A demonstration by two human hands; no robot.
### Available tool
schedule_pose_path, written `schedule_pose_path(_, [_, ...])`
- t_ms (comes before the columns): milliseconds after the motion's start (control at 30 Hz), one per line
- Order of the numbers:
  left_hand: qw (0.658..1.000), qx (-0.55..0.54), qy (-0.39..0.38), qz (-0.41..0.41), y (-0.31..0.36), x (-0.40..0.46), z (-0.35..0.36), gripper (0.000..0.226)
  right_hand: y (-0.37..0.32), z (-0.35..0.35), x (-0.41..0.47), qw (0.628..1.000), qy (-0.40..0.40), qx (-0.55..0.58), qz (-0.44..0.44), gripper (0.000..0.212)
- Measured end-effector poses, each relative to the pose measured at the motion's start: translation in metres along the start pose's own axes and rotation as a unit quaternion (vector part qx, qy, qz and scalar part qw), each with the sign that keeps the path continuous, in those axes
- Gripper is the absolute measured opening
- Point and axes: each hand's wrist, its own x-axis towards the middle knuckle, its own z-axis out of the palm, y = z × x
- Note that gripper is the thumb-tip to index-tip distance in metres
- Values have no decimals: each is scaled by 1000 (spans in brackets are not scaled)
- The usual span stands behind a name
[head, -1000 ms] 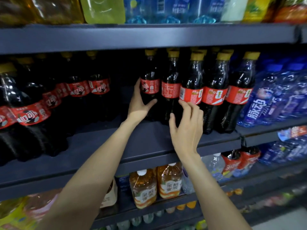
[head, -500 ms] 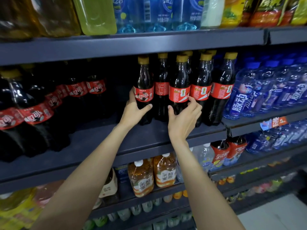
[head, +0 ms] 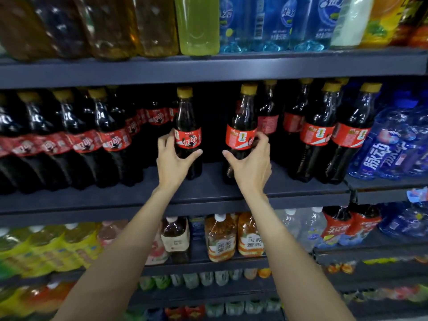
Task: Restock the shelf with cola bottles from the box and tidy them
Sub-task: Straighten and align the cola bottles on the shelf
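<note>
While both my arms reach up to the middle shelf (head: 208,181), each hand is wrapped around its own cola bottle. My left hand (head: 172,162) grips the left cola bottle (head: 187,135) at its lower body, thumb curled across the front just under the red label and fingers going round the far side. My right hand (head: 251,165) holds the right cola bottle (head: 242,130) the same way, with the thumb low in front and the fingertips pinching the label's right edge. Both bottles stand upright on the dark shelf board, yellow caps on top, with a dark gap between them. The left bottle's label faces me with its logo; the right one shows a green-and-white mark.

Just to the right of my right hand stands a tight group of small cola bottles (head: 319,135), their labels turned various ways. To the left runs a row of larger cola bottles (head: 69,144) along the same shelf. Blue sports-drink bottles (head: 384,156) fill the far right. Below sit jasmine tea bottles (head: 221,239), and above stand amber, green and blue drinks, partly blurred.
</note>
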Motion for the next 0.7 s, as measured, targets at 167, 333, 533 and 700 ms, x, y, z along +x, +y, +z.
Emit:
schedule_pose_path(167, [997,6,57,-43,-24,17,-15,86,-31,52,-5,998,-57,21,-18,82])
schedule_pose_path(333, [996,46,63,-36,-39,41,-12,89,-51,100,5,996,-80,-3,-33,90])
schedule_pose_path(533, [994,78,75,13,-53,43,-4,78,-61,133,14,994,-99,-23,-35,95])
schedule_pose_path(700, [981,187,56,21,-58,37,-9,93,-55,136,26,974,-217,-45,-49,101])
